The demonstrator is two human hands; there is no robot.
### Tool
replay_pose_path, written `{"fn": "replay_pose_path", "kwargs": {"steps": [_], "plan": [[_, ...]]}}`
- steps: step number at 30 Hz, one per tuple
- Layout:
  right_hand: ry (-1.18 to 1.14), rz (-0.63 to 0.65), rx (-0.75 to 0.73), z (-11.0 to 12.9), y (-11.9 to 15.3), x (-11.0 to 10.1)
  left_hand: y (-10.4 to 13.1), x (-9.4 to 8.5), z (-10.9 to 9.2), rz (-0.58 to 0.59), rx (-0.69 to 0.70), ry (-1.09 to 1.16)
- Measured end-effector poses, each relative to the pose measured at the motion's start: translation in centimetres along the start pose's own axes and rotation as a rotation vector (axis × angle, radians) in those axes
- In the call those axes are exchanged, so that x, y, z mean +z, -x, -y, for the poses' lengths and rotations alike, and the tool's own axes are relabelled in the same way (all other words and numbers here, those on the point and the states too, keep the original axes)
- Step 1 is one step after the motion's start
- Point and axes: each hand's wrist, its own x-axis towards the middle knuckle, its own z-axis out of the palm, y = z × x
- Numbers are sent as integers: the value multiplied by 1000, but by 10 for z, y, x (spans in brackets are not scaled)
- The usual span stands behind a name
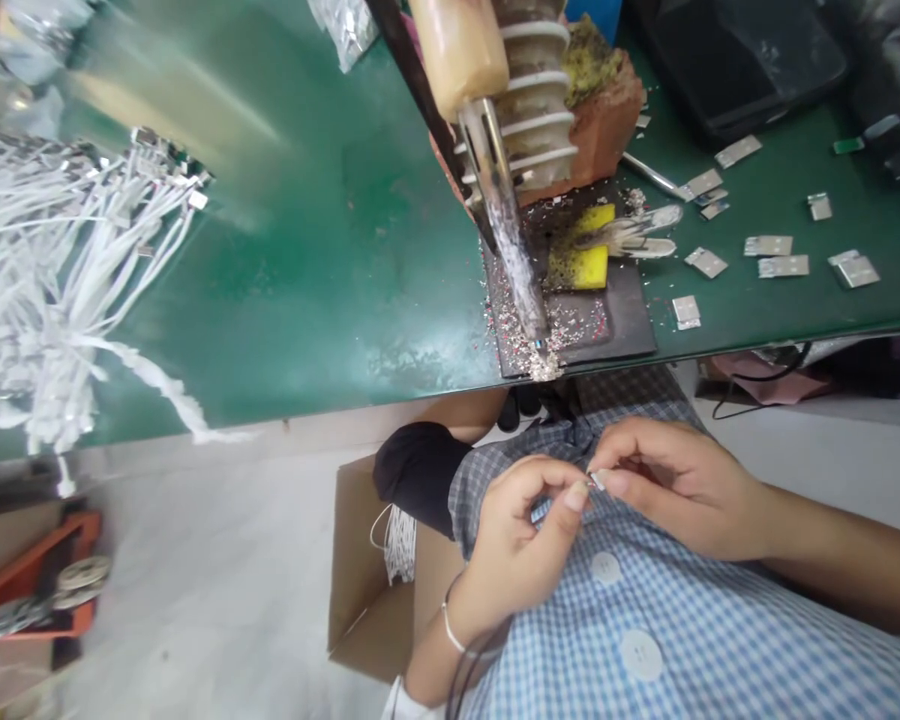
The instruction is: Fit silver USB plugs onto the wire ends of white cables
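Connector (598, 481) sits at both hands' fingertips. Cables (112, 240) lie far left of them; tabletop (322, 230) stretches thence to the iron (506, 200), its edge ahead of the hands, a gap between. Left hand (529, 535) nearly closes, hold unclear; right hand (682, 490) pinches the connector.

no readable text, no legible labels, brands, numbers or signs

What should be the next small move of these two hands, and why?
Probably a slight turn or adjustment of the small piece, clear of the soldering iron. The right hand pinches the piece and the left hand meets it there, below the table edge and apart from the iron's tip. Whether the left also grips it is too small to tell.
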Motion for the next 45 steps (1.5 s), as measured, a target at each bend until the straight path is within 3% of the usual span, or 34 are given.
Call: {"fn": "replay_pose_path", "kwargs": {"steps": [10, 15, 22, 26, 29, 33, 37, 45], "plan": [[-73, -50, -6, 0, 0, 3, -1, 0, -4, -71, -55, 103], [-34, -32, -116, 1, -5, -4, 0, 2, -6, -85, -35, 191], [17, -133, -168, 3, -6, -3, -3, 1, 0, -97, 51, 12], [174, -120, -267, 6, -9, -5, -6, -1, -5, -91, 107, -131], [285, -70, -319, 9, -13, -10, -8, -4, -11, -19, 104, -222], [317, 12, -290, 10, -16, -15, -9, -9, -14, 87, 120, -248], [242, 6, -253, 9, -16, -15, -8, -11, -12, 121, 149, -221], [81, -48, -157, 6, -13, -8, -4, -5, -4, -2, 128, -63]]}}
